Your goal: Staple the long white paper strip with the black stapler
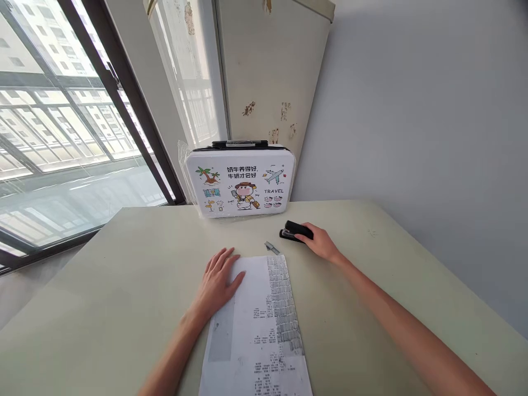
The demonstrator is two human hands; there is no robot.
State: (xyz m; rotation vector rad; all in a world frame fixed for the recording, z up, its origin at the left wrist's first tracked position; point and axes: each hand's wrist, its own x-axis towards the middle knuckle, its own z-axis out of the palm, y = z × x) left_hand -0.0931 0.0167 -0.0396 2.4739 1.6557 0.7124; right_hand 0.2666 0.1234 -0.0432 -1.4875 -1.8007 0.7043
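Observation:
My left hand point(220, 280) lies flat with fingers spread on the upper left edge of a printed sheet of paper point(251, 286). Dense rows of grey, staple-like lines point(284, 300) run down the sheet's right side. Beyond the sheet's upper right corner, my right hand point(319, 241) is closed around a black stapler point(297, 230), its nose pointing left. Between stapler and paper lie small grey pieces that look like staple strips point(271, 248).
A white case point(243, 184) with cartoon prints and clear plastic wrap stands at the back of the pale table point(136, 264). Behind it rises a worn white cabinet point(268, 71). A grey wall point(404, 110) borders the right; a sliding window point(74, 110) is at left.

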